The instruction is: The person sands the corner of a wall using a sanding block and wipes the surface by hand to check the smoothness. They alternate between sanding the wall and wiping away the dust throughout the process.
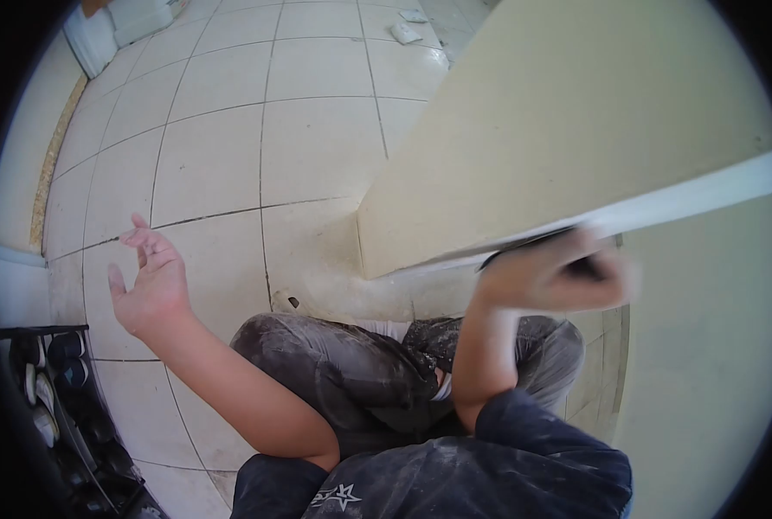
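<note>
My right hand [549, 281], smeared by motion, is closed around a flat black object [585, 268] whose thin dark edge sticks out past the fingers. It is close to the lower edge of the cream wall [568, 130], beside a white strip [698, 194] along that edge. Out to the other side, my left hand [154, 284] hangs in the air over the tiled floor [209, 160], holding nothing, its fingers loosely bent and apart. Whitish dust marks my dark trousers [334, 355].
At the lower left stands a black rack [66, 413] with several pairs of shoes. Small white packets [406, 33] lie on the floor at the far end. A pale wall face [702, 346] rises close on my right.
</note>
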The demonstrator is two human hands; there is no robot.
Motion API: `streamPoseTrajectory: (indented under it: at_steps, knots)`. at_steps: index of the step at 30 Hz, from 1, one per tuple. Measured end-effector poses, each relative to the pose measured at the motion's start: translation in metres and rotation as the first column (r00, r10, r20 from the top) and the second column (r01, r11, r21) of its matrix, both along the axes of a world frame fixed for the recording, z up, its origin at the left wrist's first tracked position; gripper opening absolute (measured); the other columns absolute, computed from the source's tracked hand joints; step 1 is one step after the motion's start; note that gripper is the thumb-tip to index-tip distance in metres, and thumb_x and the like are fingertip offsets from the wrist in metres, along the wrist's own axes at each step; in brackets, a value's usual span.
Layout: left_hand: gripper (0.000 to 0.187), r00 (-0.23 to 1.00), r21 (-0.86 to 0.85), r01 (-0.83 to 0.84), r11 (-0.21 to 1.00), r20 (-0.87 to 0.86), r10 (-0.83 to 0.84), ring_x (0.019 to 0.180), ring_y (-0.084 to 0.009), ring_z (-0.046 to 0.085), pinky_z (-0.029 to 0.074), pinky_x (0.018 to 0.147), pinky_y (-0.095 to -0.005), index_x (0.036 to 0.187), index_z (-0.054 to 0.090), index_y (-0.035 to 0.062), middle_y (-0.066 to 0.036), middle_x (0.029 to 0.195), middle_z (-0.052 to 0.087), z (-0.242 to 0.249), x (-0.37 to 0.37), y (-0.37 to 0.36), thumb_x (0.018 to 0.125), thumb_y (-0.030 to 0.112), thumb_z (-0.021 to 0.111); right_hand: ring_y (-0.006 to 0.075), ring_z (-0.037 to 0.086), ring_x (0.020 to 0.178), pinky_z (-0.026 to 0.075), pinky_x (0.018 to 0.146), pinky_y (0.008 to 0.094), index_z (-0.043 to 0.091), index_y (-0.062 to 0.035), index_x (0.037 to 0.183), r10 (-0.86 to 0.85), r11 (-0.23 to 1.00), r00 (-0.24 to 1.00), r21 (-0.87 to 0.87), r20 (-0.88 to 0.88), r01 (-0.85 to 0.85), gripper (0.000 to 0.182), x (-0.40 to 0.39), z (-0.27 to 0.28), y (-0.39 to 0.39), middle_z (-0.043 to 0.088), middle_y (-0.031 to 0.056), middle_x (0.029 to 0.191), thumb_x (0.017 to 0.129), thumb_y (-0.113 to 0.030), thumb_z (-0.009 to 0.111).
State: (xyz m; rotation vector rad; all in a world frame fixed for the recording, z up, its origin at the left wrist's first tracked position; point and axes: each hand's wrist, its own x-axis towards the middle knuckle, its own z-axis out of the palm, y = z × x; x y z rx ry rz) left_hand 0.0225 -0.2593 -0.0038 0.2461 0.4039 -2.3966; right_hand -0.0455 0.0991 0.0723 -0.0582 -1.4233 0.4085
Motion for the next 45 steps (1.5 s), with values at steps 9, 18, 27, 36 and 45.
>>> streamPoseTrajectory:
  at_steps: [9,18,27,36,45]
  knots:
    - [0.057,0.999,0.008,0.043,0.999,0.016,-0.043,0.09,-0.0233,0.055,0.047,0.07,-0.0367,0.142,0.027,-0.0071,-0.021,0.133,0.045,-0.003,-0.006,0.002,0.1,0.03,0.042,0.0133,0.045,0.074,0.04,0.068,0.0293,0.041,-0.0086,0.091,0.011,1.0,1.0,0.012,0.0,-0.011,0.04,0.001,-0.001,-0.009,0.04,0.0012,0.083,0.098,-0.043,0.06]
    - [0.053,0.974,-0.032,-0.098,0.995,0.201,0.102,0.084,-0.0217,0.053,0.044,0.07,-0.0347,0.137,0.032,-0.0091,-0.016,0.115,0.048,0.016,-0.003,0.003,0.1,0.028,0.042,0.0123,0.045,0.073,0.041,0.067,0.0285,0.04,-0.0077,0.091,0.277,0.952,0.959,-0.122,-0.058,-0.282,0.03,-0.006,0.044,-0.023,0.043,0.0013,0.085,0.104,-0.033,0.049]
    - [0.049,0.989,-0.019,0.143,0.99,0.047,-0.142,0.073,-0.0189,0.042,0.038,0.066,-0.032,0.132,0.036,-0.0074,-0.011,0.093,0.048,0.012,-0.007,0.013,0.096,0.025,0.045,0.013,0.05,0.073,0.045,0.07,0.0297,0.046,-0.0057,0.088,-0.12,0.986,0.992,0.113,-0.028,0.123,0.032,0.0,-0.03,-0.001,0.047,0.0026,0.083,0.102,-0.034,0.054]
    - [0.046,0.991,-0.038,0.071,0.997,0.117,-0.066,0.077,-0.0204,0.044,0.038,0.066,-0.0333,0.131,0.036,-0.0067,-0.012,0.099,0.046,0.01,-0.009,0.01,0.097,0.024,0.043,0.0155,0.05,0.074,0.047,0.07,0.0311,0.047,-0.0063,0.089,-0.007,0.973,0.992,-0.229,-0.122,-0.021,0.043,0.001,0.062,-0.034,0.046,0.0037,0.082,0.096,-0.047,0.062]
    - [0.041,0.995,-0.057,0.077,0.995,0.071,-0.073,0.077,-0.0199,0.043,0.038,0.067,-0.0335,0.127,0.037,-0.0055,-0.011,0.095,0.043,0.009,0.0,0.004,0.098,0.023,0.042,0.015,0.051,0.076,0.044,0.066,0.0279,0.047,-0.0055,0.102,-0.109,0.994,0.988,-0.033,-0.11,0.106,0.031,-0.004,0.037,-0.01,0.047,0.0034,0.089,0.099,-0.033,0.06]
